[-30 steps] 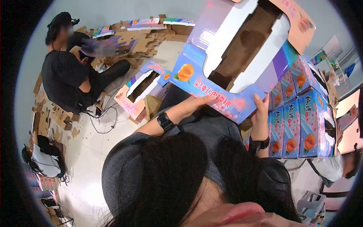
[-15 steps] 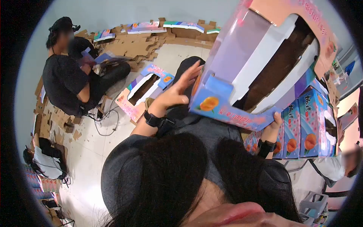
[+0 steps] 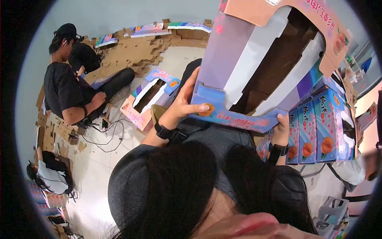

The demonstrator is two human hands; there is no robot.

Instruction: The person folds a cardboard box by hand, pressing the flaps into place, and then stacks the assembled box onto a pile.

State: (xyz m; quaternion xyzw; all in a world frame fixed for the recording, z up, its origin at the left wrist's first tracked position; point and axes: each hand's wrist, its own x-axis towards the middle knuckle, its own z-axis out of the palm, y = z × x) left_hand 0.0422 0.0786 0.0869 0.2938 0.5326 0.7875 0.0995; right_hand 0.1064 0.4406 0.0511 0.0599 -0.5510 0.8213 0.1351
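Note:
A printed cardboard carton (image 3: pixel 248 121) with a long open window on top is held up in front of me, tilted. Through the window show white inner flaps and a dark brown interior. My left hand (image 3: pixel 186 100) grips the left side, its thumb lying over the blue end panel by the peach picture. My right hand (image 3: pixel 281 129) holds the lower right corner, thumb against the panel and the other fingers partly hidden. Both wrists wear black bands. Beyond my left arm a similar carton (image 3: pixel 137 115) rests on the floor.
Several finished-looking peach cartons (image 3: pixel 306 135) stand in a row at my right. Flattened brown cardboard (image 3: pixel 127 55) lies along the back wall. A person in black (image 3: pixel 65 85) sits at the left near cables (image 3: pixel 103 147). Another person in white (image 3: pixel 51 175) is farther down left.
The carton has shifted slightly left and sits more level. My left hand, spread beside it earlier, now clasps its side with the thumb over the panel. The seated person's arm has moved lower.

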